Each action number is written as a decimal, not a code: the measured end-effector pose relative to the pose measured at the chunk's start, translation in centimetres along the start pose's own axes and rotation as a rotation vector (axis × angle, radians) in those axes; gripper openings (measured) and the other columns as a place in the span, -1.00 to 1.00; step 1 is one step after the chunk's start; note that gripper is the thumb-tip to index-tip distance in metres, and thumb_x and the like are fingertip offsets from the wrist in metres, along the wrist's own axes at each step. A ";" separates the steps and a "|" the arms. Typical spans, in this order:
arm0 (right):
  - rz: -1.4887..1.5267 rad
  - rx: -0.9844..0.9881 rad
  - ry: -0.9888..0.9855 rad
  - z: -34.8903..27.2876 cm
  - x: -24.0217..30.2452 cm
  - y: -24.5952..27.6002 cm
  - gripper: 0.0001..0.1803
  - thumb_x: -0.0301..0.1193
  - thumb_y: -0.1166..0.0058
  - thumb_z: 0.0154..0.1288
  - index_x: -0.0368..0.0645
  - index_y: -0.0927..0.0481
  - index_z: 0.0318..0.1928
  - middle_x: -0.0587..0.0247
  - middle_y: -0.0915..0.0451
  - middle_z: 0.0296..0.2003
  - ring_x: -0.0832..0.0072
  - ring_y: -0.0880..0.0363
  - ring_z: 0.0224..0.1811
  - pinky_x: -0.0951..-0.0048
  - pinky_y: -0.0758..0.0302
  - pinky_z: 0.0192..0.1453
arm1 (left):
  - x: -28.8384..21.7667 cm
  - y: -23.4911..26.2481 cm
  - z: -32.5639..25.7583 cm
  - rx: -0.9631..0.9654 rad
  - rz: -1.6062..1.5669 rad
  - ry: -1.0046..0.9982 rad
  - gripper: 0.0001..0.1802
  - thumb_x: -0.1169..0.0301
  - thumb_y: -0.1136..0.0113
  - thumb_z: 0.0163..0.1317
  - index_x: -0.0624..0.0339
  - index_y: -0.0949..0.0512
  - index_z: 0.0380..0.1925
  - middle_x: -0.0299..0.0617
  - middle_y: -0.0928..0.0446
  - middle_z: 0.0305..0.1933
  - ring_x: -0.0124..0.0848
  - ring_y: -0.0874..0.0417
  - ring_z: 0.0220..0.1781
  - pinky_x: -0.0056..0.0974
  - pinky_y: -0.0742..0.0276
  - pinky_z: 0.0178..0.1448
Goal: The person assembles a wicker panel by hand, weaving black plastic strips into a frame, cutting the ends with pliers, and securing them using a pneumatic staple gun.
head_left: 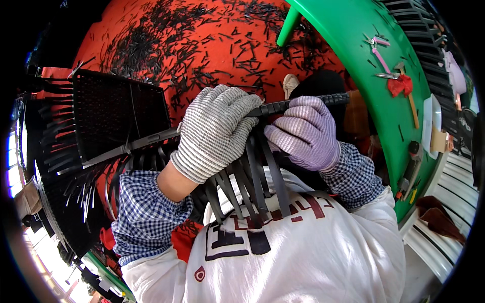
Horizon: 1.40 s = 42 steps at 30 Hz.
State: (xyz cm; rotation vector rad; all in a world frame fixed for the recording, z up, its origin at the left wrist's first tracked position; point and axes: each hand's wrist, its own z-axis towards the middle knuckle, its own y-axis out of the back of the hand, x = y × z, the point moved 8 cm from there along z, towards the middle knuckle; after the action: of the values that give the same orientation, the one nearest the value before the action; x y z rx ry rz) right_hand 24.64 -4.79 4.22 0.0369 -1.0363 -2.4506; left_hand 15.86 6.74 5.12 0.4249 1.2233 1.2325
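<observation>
Left hand (217,132) and right hand (307,132) were curled, gripping the black wrapped band (275,107) that bridged them; loose strips (274,174) hung below. Judged step: binding the band; next move seemingly called for even tension.

Gloved left hand (218,132) and right hand (307,132) around wrapped black bar (277,107), center frame; black scraps (135,44) at top.
</observation>
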 end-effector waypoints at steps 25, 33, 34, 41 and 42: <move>0.130 -0.032 -0.262 7.3 -5.5 -2.9 -0.82 -0.24 -0.26 0.26 -0.05 -0.65 -0.38 0.29 -0.61 -0.43 0.23 -0.60 -0.26 0.15 -0.47 -0.09 | 1.4 0.3 0.4 -0.170 0.126 0.141 -0.75 0.44 -0.40 -0.04 0.15 -0.59 -0.32 -0.08 -0.60 -0.24 0.00 -0.65 -0.17 0.00 -0.60 -0.15; 0.094 -0.286 -0.405 2.8 -10.9 7.2 -0.84 -0.36 -0.35 0.27 -0.11 -0.69 -0.19 0.20 -0.65 -0.33 0.24 -0.65 -0.30 0.26 -0.57 -0.17 | 1.0 0.5 0.8 -0.163 0.022 0.221 -0.75 0.51 -0.50 -0.05 0.25 -0.64 -0.35 -0.02 -0.59 -0.35 0.03 -0.63 -0.29 -0.08 -0.54 -0.22; -0.050 -0.282 -0.573 0.4 -13.5 9.8 -0.83 -0.39 -0.29 0.33 -0.18 -0.69 -0.14 0.16 -0.68 -0.25 0.31 -0.69 -0.25 0.31 -0.61 -0.12 | 1.0 0.6 0.8 -0.164 0.031 0.206 -0.75 0.52 -0.50 -0.05 0.24 -0.65 -0.34 -0.02 -0.59 -0.35 0.02 -0.64 -0.30 -0.09 -0.54 -0.21; -1.112 -0.127 -1.475 -29.9 -23.4 28.4 -0.45 0.02 -0.16 0.34 -0.05 -0.55 0.18 -0.11 -0.57 0.10 -0.04 -0.56 0.17 -0.05 -0.49 0.28 | 1.3 0.5 1.0 -0.187 -0.106 0.263 -0.72 0.67 -0.48 -0.09 0.27 -0.66 -0.32 -0.12 -0.65 -0.28 -0.20 -0.69 -0.22 -0.25 -0.59 -0.08; -1.286 -0.114 -1.477 -33.7 -21.4 30.5 -0.40 0.08 -0.13 0.36 -0.07 -0.56 0.20 -0.14 -0.57 0.12 -0.06 -0.57 0.16 -0.05 -0.51 0.26 | 1.2 0.9 0.8 -0.199 -0.066 0.270 -0.72 0.67 -0.48 -0.10 0.26 -0.66 -0.33 -0.12 -0.65 -0.28 -0.21 -0.68 -0.22 -0.26 -0.58 -0.08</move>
State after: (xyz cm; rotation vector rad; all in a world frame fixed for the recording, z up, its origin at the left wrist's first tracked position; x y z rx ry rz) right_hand 63.19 -36.35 -2.28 -1.9526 -1.6858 -3.5714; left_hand 15.99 8.36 5.59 0.0714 1.3143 1.3703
